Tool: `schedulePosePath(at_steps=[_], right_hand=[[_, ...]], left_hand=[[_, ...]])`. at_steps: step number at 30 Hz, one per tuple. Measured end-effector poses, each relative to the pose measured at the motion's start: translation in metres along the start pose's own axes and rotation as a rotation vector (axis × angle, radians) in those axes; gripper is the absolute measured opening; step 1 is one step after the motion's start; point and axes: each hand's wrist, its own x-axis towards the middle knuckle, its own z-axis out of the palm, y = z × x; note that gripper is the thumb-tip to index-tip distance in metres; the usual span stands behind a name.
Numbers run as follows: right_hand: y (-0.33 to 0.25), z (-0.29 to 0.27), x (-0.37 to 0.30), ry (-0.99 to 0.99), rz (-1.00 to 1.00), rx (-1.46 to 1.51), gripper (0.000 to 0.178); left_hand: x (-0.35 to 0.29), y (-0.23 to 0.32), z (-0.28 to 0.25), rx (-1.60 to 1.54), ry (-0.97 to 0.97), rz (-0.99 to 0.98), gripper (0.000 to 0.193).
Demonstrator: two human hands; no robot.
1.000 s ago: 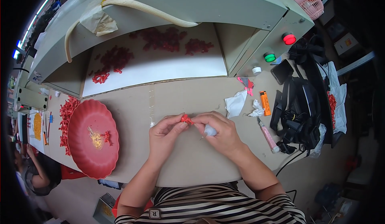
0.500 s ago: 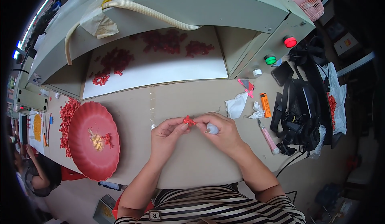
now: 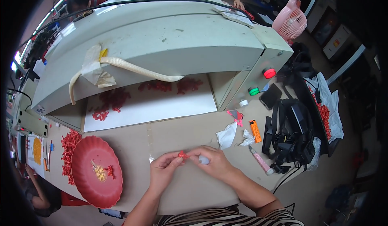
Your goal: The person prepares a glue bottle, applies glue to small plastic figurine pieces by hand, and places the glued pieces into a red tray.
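Observation:
A small red plastic figure [image 3: 183, 155] is pinched between the thumb and fingers of my left hand [image 3: 163, 172]. My right hand [image 3: 216, 164] meets it from the other side, its fingertips at the figure's right end. A small white bottle [image 3: 204, 160] is tucked in the curled fingers of that same hand. Left of my hands stands a red scalloped bowl [image 3: 91, 185] with a gold emblem, and a red figure [image 3: 110, 171] lies in it. More red figures [image 3: 69, 153] are heaped beyond the bowl's left side.
A grey machine [image 3: 161, 32] with an open bay spans the back; red pieces [image 3: 115, 98] lie on white sheeting inside. To the right are crumpled tissue [image 3: 227, 136], an orange lighter [image 3: 255, 131], a pink tube [image 3: 261, 160], a phone [image 3: 270, 97] and a black bag [image 3: 293, 125]. Co-workers sit beyond.
The whole view has tilted upward, so the bench sits lower in it and a co-worker's arm shows at the top. Both hands remain at the red figure; the bottle stays in my right hand.

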Motion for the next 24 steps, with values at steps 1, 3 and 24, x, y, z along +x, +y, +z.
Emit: schedulePosePath(at_steps=[1, 3, 24], right_hand=[[0.004, 0.001, 0.001, 0.01, -0.004, 0.003, 0.019], [0.006, 0.002, 0.003, 0.004, 0.009, 0.018, 0.019], [0.01, 0.006, 0.001, 0.036, -0.07, -0.012, 0.02]], left_hand=[[0.003, -0.001, -0.001, -0.002, -0.003, 0.007, 0.018], [0.004, 0.002, 0.0, -0.007, 0.009, -0.008, 0.017], [0.003, 0.001, -0.001, 0.042, 0.028, 0.039, 0.016]])
